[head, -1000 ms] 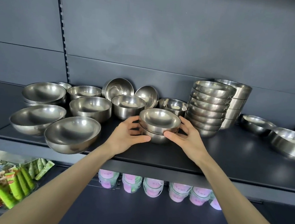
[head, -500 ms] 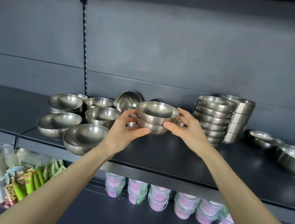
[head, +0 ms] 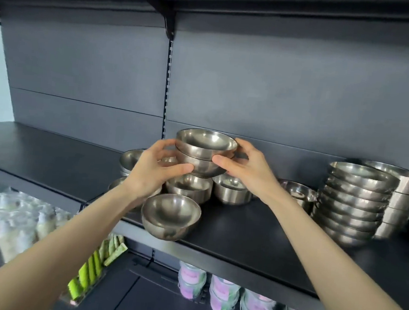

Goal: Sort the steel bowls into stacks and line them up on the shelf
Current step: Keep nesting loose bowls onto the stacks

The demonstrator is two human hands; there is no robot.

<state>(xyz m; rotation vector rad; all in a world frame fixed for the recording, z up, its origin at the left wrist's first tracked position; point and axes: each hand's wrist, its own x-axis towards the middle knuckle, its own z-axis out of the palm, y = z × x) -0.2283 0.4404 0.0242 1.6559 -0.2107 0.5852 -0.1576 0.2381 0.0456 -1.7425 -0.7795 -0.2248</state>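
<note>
Presently, left hand and right hand both curled round nested bowl pair, apparently two bowls, held above shelf, tall stack at 3 o'clock.

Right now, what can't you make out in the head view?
Head view: loose bowls behind the left hand, hidden by it and the held bowls; count unclear.
Rear stack: blocked by front stack, cut by right edge.
Bags lower left: blurred.
Tub labels under shelf: too small.
</note>
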